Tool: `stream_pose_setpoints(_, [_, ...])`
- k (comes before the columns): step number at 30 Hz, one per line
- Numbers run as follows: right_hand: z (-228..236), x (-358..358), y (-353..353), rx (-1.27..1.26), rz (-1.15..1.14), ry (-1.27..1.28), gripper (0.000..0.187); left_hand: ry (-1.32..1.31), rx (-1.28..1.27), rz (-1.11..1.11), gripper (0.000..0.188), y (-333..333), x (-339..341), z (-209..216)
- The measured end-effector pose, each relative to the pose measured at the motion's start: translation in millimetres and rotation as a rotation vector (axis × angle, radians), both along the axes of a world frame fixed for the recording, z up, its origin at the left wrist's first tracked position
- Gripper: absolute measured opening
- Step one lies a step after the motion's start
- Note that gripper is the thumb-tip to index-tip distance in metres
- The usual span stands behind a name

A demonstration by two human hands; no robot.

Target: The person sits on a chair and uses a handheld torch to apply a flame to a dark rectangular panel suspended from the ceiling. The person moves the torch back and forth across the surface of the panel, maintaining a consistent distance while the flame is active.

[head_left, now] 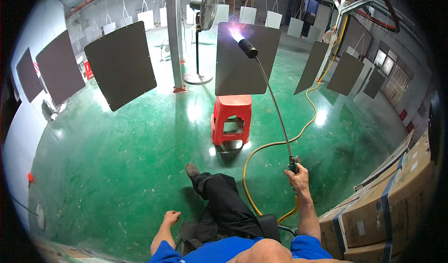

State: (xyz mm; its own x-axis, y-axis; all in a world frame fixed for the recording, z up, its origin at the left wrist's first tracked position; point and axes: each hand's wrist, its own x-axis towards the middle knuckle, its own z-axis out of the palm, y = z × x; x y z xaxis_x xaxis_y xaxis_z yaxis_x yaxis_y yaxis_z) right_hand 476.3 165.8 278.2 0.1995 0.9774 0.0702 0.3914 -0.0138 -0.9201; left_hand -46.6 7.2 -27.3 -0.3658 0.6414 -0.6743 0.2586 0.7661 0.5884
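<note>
My right hand [300, 181] is wrapped round the handle of a long gas torch [275, 102]. Its thin metal tube slants up and away from me to a black cylindrical burner head [248, 48]. A bright purple-white flame [236, 32] comes out of the head against the upper part of a hanging dark grey panel [233, 71] with rounded corners. Below that panel stands a red plastic stool [232, 120]. My left hand [171, 217] hangs low beside my leg, its fingers loosely curled, with nothing seen in it.
A yellow hose [246, 169] runs from the torch across the green floor. More dark panels [122, 66] hang left and right. A standing fan [198, 78] and a steel post [174, 39] are beyond. Strapped cardboard boxes [365, 221] stack at the right.
</note>
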Motion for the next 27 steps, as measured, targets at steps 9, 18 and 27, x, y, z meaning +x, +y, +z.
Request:
stream_pose_setpoints(9, [-3, 13, 2, 0.049, -0.058, 0.056, 0.017, -0.039, 0.003, 0.004, 0.034, -1, -2, -6])
stream_pose_setpoints(18, [-5, 29, -2, 0.043, -0.141, 0.153, 0.013, -0.029, 0.006, -0.003, 0.033, -1, -2, -9])
stream_pose_setpoints(27, [-65, 66, -2, 0.051, -0.102, -0.139, 0.013, -0.039, 0.006, 0.017, 0.031, 1, -1, -12])
